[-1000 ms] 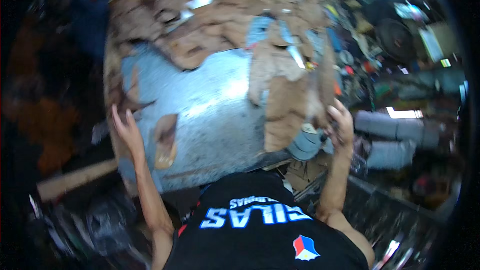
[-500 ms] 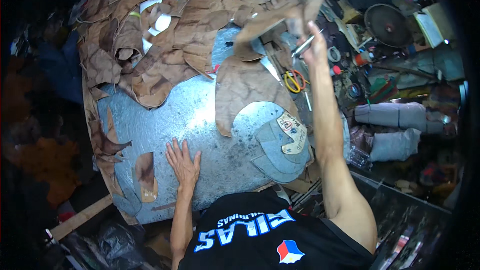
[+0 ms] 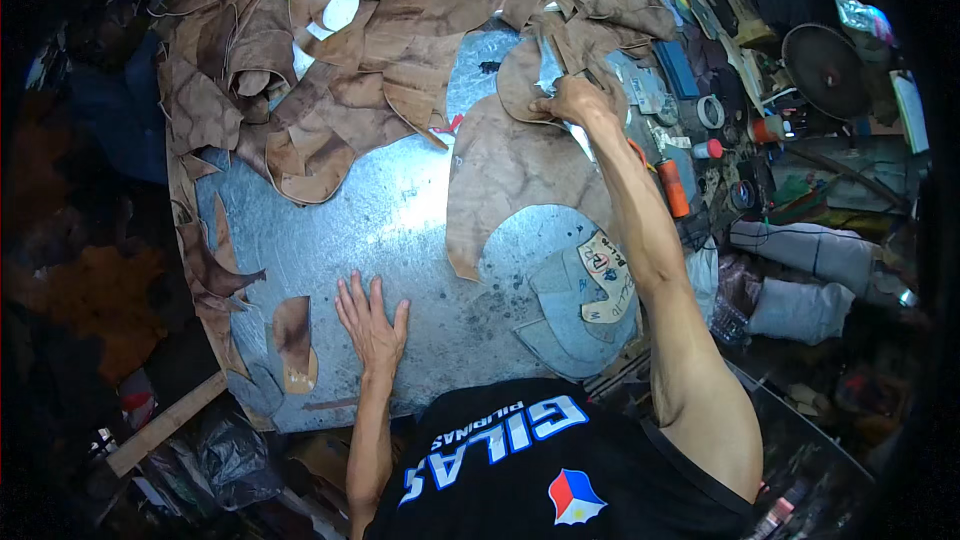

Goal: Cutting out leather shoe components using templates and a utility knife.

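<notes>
Left grip (image 3: 375,336) lies spread wide on the tabletop (image 3: 430,290); right grip (image 3: 582,100), hold unclear, touches curved leather (image 3: 516,80) beneath it

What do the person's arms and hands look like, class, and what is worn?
The left hand and right hand show no gloves. The left arm and right arm are bare where visible, with no watch seen. The top is black and sleeveless, with blue-edged white lettering and a red, blue and white shield badge.

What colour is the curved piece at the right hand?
The curved piece is brown; head view shows it.
</notes>
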`<state>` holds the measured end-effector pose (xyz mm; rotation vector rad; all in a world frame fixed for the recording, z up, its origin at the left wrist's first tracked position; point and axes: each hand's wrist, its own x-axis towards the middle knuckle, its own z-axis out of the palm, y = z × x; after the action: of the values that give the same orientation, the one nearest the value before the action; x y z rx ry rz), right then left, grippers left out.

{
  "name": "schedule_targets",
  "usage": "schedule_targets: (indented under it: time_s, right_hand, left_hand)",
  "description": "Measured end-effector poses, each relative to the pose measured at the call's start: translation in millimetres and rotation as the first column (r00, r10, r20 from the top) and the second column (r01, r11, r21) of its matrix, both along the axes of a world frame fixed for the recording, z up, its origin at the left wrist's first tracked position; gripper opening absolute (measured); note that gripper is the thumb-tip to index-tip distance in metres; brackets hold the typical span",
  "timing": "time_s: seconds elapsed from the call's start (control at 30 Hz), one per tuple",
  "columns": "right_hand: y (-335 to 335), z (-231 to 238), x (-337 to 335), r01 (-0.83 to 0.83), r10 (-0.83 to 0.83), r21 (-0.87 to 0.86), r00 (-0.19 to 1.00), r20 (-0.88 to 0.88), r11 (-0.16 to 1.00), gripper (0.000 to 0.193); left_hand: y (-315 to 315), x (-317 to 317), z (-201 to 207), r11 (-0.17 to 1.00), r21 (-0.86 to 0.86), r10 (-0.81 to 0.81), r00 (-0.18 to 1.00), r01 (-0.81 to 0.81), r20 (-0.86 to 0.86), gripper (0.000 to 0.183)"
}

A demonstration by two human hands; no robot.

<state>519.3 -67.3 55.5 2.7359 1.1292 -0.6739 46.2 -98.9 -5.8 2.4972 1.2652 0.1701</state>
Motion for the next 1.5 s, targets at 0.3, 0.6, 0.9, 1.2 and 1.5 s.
schedule_targets:
  time_s: [0.3, 0.6, 0.9, 1.2, 1.5]
  right_hand:
    - [-62, -15, -89, 0.64, -0.003, 0.439, 0.567, -0.824, 0.631, 0.011]
    - [-167, 4, -321, 0.698, -0.043, 0.07, 0.143, -0.989, 0.713, 0.021]
    - [-216, -10, -355, 0.784, -0.164, -0.061, 0.053, -0.985, 0.618, 0.034]
    - [-234, -16, -378, 0.755, -0.117, 0.108, 0.239, -0.964, 0.647, 0.039]
    - [-231, -17, -378, 0.582, -0.136, 0.243, 0.531, -0.836, 0.776, 0.053]
  left_hand:
    - [-10, -14, 0, 1.0, -0.002, 0.019, 0.992, -0.018, 0.123, 0.049]
    - [13, 17, 28, 0.333, -0.924, 0.666, 0.646, 0.19, 0.373, 0.059]
    - [-16, -30, 24, 0.943, -0.109, -0.263, 0.907, 0.313, 0.328, 0.041]
    - [-27, -31, 32, 0.91, -0.387, -0.026, 0.951, 0.15, 0.308, 0.04]
    - [-18, -30, 27, 0.503, -0.864, 0.392, 0.881, 0.036, 0.265, 0.037]
